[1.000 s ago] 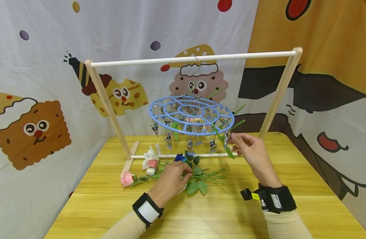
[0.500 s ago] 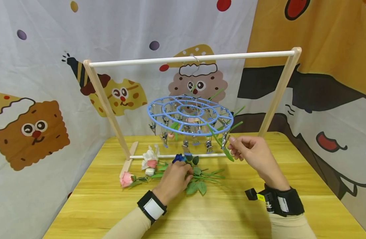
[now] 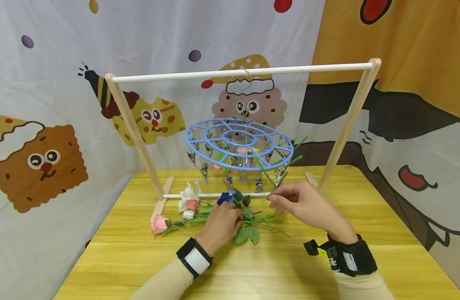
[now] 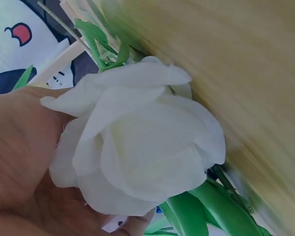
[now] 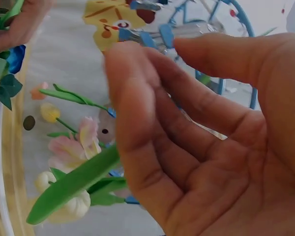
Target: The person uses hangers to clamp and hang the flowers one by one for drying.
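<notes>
My left hand point(image 3: 223, 223) is low over artificial flowers lying on the wooden table. In the left wrist view its fingers curl around a white rose point(image 4: 142, 137), and the stem grip is hidden. Beside it lies a blue flower point(image 3: 225, 198) with dark leaves. My right hand point(image 3: 299, 206) hovers right of the green stems point(image 3: 267, 221), under the rim of a blue round clip hanger point(image 3: 239, 166). Its fingers are loosely bent, with nothing between thumb and index finger. Metal clips point(image 3: 280, 177) hang just above it.
The hanger hangs from a rack's white rod point(image 3: 177, 76) between wooden posts point(image 3: 350, 121). Several flowers hang from its clips, with a green leaf point(image 5: 73, 187) close to my right hand. A pink rose point(image 3: 160, 224) and a white flower point(image 3: 189, 196) lie at left.
My right hand has left the clip at the hanger's right edge and moved left and down toward the stems. The hanger has swung slightly. My left hand shifted slightly right.
</notes>
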Motion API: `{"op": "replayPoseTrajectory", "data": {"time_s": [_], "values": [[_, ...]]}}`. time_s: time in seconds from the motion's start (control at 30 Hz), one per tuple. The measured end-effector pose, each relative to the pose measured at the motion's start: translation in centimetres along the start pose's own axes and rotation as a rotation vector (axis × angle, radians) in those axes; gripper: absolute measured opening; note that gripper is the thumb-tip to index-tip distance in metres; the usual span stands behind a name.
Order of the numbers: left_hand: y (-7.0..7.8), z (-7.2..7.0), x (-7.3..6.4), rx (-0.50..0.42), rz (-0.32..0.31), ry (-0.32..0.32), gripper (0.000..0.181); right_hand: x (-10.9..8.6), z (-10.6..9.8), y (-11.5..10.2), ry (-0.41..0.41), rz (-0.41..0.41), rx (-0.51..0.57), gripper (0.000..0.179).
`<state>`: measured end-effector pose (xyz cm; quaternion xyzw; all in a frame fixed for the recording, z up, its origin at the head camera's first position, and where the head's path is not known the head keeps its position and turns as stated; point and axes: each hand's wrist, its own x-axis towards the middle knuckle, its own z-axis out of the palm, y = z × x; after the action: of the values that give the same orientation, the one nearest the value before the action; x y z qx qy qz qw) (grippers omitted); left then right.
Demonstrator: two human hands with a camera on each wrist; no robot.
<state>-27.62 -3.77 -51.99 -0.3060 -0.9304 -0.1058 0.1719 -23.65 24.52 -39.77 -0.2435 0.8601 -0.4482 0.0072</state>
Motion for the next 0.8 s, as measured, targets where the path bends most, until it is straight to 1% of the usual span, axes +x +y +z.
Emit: {"op": "replayPoseTrajectory", "data": {"time_s": [0.07, 0.17, 0.3, 0.37, 0.5, 0.6, 0.67, 0.8], "values": [[0.2, -0.1, 0.1, 0.013, -0.007, -0.015, 0.005, 0.1, 0.6, -0.2, -0.035, 0.011, -0.007, 0.020], [0.3, -0.1, 0.1, 0.017, -0.015, -0.028, 0.007, 0.3, 1.5, -0.3, -0.056, -0.002, -0.062, 0.021], [0.3, -0.3, 0.0, 0.012, -0.012, -0.021, 0.011, 0.5, 2.4, -0.2, -0.057, -0.026, -0.150, 0.021], [0.2, -0.4, 0.0, 0.012, -0.008, -0.014, 0.014, 0.7, 2.7, -0.3, -0.061, -0.037, -0.176, 0.021], [0.1, -0.9, -0.2, 0.022, 0.011, 0.012, 0.016, 1.0, 3.3, -0.4, -0.067, -0.031, -0.204, 0.021], [0.1, -1.3, -0.4, 0.045, 0.028, 0.041, 0.010, 1.1, 3.7, -0.4, -0.067, -0.016, -0.224, 0.020], [0.1, -1.5, -0.6, 0.064, 0.036, 0.059, 0.008, 1.2, 3.9, -0.3, -0.066, -0.011, -0.250, 0.020], [0.1, -2.2, -0.8, 0.093, 0.055, 0.106, 0.010, 1.3, 4.3, -0.1, -0.055, -0.001, -0.308, 0.019]]}}
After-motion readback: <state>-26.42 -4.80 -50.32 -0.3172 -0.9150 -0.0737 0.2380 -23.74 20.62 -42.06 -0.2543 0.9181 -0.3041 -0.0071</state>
